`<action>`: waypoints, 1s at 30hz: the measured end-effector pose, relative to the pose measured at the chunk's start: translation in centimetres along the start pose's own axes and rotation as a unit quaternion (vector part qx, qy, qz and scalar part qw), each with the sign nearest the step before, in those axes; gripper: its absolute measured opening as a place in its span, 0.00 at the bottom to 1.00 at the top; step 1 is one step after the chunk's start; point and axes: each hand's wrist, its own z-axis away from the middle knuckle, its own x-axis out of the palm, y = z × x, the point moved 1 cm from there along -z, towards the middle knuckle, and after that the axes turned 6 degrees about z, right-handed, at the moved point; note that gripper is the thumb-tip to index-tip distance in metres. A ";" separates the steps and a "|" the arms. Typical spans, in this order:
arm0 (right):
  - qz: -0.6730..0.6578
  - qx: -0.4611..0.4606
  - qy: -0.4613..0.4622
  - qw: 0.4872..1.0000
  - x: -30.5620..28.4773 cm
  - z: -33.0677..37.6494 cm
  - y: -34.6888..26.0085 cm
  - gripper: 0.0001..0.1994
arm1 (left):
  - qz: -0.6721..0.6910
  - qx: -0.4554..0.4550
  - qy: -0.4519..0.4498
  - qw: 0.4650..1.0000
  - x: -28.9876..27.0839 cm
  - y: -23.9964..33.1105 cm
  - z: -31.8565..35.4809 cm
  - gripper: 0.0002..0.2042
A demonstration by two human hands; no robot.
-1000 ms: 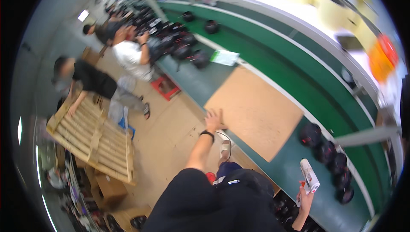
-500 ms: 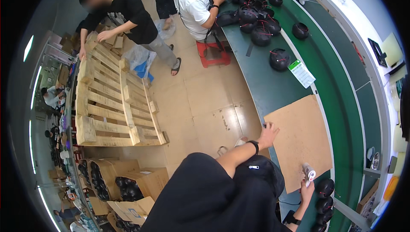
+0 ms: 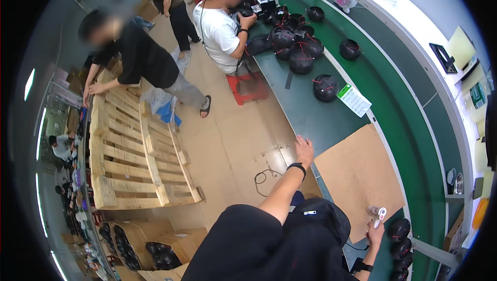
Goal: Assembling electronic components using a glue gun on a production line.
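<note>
My right hand point(image 3: 375, 233) grips a small white and grey pistol-shaped handheld tool point(image 3: 380, 214) with a red spot on its back end; its exact kind I cannot make out. The tool is over the lower right part of a brown cardboard sheet point(image 3: 357, 162) on the green workbench point(image 3: 331, 118). Faint dark specks show on the sheet near the tool. Beside the bench's left edge, past the sheet's upper left corner, my left hand point(image 3: 304, 151) is open with fingers stretched out and nothing in it. Whether it touches the edge I cannot tell.
Black round shells point(image 3: 301, 61) with red wires crowd the far bench. Several more shells point(image 3: 399, 229) line up right of my right hand. A green and white card point(image 3: 354, 100) lies past the sheet. A person in black holds a wooden pallet point(image 3: 134, 151); another sits on a red stool point(image 3: 246, 88).
My left hand has left the cardboard's edge and moved farther out and left. The view has shifted. My right hand still holds the tool over the sheet. The person by the pallet leans lower.
</note>
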 end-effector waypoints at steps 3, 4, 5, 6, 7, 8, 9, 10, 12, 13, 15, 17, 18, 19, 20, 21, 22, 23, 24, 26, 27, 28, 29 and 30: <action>-0.056 0.007 -0.032 0.998 -0.5 0.0 -1.9 0.13 | -0.034 -0.064 0.037 0.997 1.6 -1.1 -2.3 0.46; -0.056 0.029 -0.030 0.998 -0.8 0.3 -1.1 0.12 | -0.041 -0.051 0.032 0.997 0.7 -0.2 -1.8 0.46; -0.055 0.049 -0.029 0.997 -1.0 0.5 -0.4 0.12 | -0.030 -0.017 0.028 0.999 -0.2 0.3 -1.4 0.41; -0.054 0.057 -0.028 0.997 -1.5 0.5 0.2 0.12 | -0.016 0.010 0.023 1.000 -1.0 0.9 -0.7 0.37; -0.066 0.060 -0.041 0.995 -1.4 0.3 -0.2 0.11 | -0.017 0.006 0.021 1.000 -1.1 0.6 -0.9 0.37; -0.077 0.063 -0.054 0.994 -1.4 0.2 -0.3 0.11 | -0.019 0.002 0.017 1.000 -1.2 0.2 -1.2 0.54; -0.077 0.063 -0.056 0.994 -1.3 0.1 -0.3 0.11 | -0.020 0.002 0.014 1.000 -1.5 0.2 -1.4 0.72; -0.070 0.057 -0.062 0.994 -1.2 0.0 -0.4 0.10 | -0.020 0.001 0.014 1.000 -1.5 0.1 -1.3 0.72; -0.062 0.051 -0.069 0.994 -1.0 -0.3 -0.5 0.09 | -0.035 0.021 0.012 0.999 -1.5 -0.2 -1.0 0.72; -0.035 0.048 -0.071 0.996 -0.9 -0.4 -0.6 0.09 | -0.035 0.020 0.013 0.999 -1.7 -0.3 -0.9 0.72; -0.007 0.045 -0.073 0.996 -0.9 -0.9 -0.4 0.09 | -0.042 0.041 -0.006 0.998 -1.9 -0.2 -0.6 0.73; 0.001 0.045 -0.078 0.996 -0.9 -1.2 -0.2 0.09 | -0.050 0.038 -0.007 0.998 -2.1 0.0 -0.3 0.73; 0.005 0.042 -0.081 0.996 -1.0 -1.2 -0.4 0.09 | -0.057 0.032 -0.008 0.998 -2.0 0.0 -0.1 0.72; 0.005 0.038 -0.084 0.996 -1.2 -1.1 -0.8 0.09 | -0.053 0.028 -0.010 0.998 -1.9 -0.2 0.0 0.72; 0.005 0.035 -0.088 0.996 -1.3 -1.1 -1.1 0.09 | -0.054 0.033 -0.006 0.998 -1.9 -0.3 -0.1 0.72; 0.009 0.034 -0.090 0.995 -1.4 -1.1 -1.1 0.09 | -0.055 0.041 -0.003 0.998 -1.9 -0.3 -0.1 0.72; 0.003 0.036 -0.096 0.995 -1.5 -1.1 -1.1 0.09 | -0.052 0.039 -0.005 0.998 -1.9 -0.3 -0.1 0.72; -0.002 0.037 -0.102 0.994 -1.5 -1.1 -1.2 0.09 | -0.061 0.034 -0.002 0.998 -1.9 -0.5 -0.2 0.72; 0.000 0.036 -0.104 0.994 -1.5 -1.0 -1.6 0.09 | -0.072 0.029 0.003 0.997 -1.8 -0.7 -0.2 0.72; -0.001 0.034 -0.105 0.994 -1.5 -0.7 -2.6 0.08 | -0.072 0.022 0.001 0.997 -1.4 -1.3 -0.2 0.72; -0.004 0.041 -0.101 0.994 -1.6 -0.7 -2.3 0.08 | -0.078 0.026 0.000 0.997 -1.6 -0.7 -0.4 0.72; -0.004 0.045 -0.099 0.994 -1.7 -0.8 -1.9 0.09 | -0.082 0.035 0.000 0.996 -1.8 -0.2 -0.6 0.72; -0.006 0.051 -0.096 0.994 -1.8 -0.7 -1.4 0.09 | -0.070 0.035 0.003 0.997 -1.9 0.2 -0.7 0.72; -0.012 0.058 -0.090 0.994 -1.9 -0.6 -1.3 0.09 | -0.059 0.034 0.007 0.998 -2.0 0.3 -0.5 0.72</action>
